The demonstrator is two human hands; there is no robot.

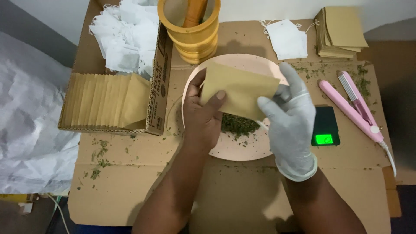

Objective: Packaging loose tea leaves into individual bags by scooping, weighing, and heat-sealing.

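The bare left hand (203, 115) pinches a kraft paper pouch (238, 89) at its nine-o'clock edge; the gloved right hand (290, 117), fingers half curled, steadies its three-o'clock edge. The pouch looks light, thin and easily creased, so it is best held by its edges.

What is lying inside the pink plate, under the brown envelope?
A heap of dried green leaves lies on the pink plate. The brown envelope and both hands cover part of it.

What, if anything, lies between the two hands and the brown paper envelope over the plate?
Nothing visible does. The left hand already pinches the brown paper envelope at its lower left edge, and the gloved right hand touches its right end. Both hold it above the pink plate, directly over the pile of dried green herbs.
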